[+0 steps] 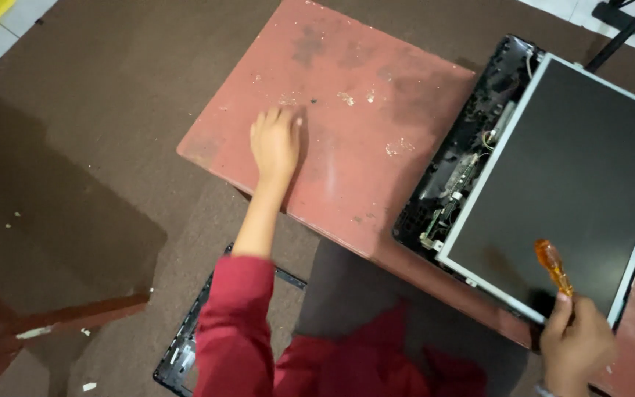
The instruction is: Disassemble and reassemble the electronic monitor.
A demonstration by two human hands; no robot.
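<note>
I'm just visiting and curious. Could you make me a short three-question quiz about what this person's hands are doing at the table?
1. True or false: the left hand lies flat on the red table, holding nothing.
2. What does the right hand hold? A) an orange-handled screwdriver B) pliers C) a brush
3. Fill in: the dark screen panel rests tilted on an opened black ____ with wiring exposed.

Key:
1. True.
2. A; the handle lies over the panel's lower edge.
3. Casing.
</note>
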